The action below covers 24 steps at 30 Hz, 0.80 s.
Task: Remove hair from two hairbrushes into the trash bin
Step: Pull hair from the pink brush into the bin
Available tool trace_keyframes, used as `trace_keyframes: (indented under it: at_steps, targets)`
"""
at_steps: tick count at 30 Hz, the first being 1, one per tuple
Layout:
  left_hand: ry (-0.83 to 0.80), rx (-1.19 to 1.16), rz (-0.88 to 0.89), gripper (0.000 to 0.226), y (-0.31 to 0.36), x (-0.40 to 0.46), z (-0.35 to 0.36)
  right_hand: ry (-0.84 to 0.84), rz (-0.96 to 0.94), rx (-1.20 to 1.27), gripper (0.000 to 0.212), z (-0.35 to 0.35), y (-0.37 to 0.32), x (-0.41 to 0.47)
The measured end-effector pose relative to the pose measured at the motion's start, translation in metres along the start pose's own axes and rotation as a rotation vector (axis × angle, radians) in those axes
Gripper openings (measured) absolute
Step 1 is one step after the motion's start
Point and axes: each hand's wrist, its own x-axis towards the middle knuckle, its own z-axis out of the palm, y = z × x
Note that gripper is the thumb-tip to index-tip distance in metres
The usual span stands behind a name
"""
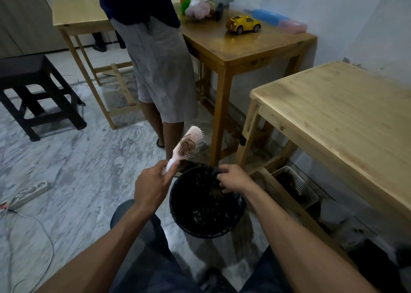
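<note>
Pink hairbrush (188, 145) w/ brown hair clump in bristles, our left hand (153, 187) closed round its handle, head tilted up just left of black trash bin (206, 203), our right hand (235, 179) over bin rim, fingers loosely curled, can't tell if holding hair.

Hairbrush (188, 144) up left of trash bin (205, 203); table (347, 123) to its right

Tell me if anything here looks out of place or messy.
A power strip and its cable lie loose on the floor at the left. Otherwise nothing stands out: the hairbrush simply still holds a hair clump beside the upright trash bin.
</note>
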Motion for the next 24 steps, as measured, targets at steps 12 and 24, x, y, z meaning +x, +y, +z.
trace_keyframes:
  at_steps: [12,24]
  targets:
    - [-0.032,0.071,0.171,0.055,0.011,-0.003,-0.002,-0.058,-0.292,0.437,0.018,0.001,-0.022,-0.006]
    - [0.066,0.011,0.008,0.030,0.008,0.001,-0.010,0.256,-0.043,0.356,0.008,0.012,0.025,-0.002]
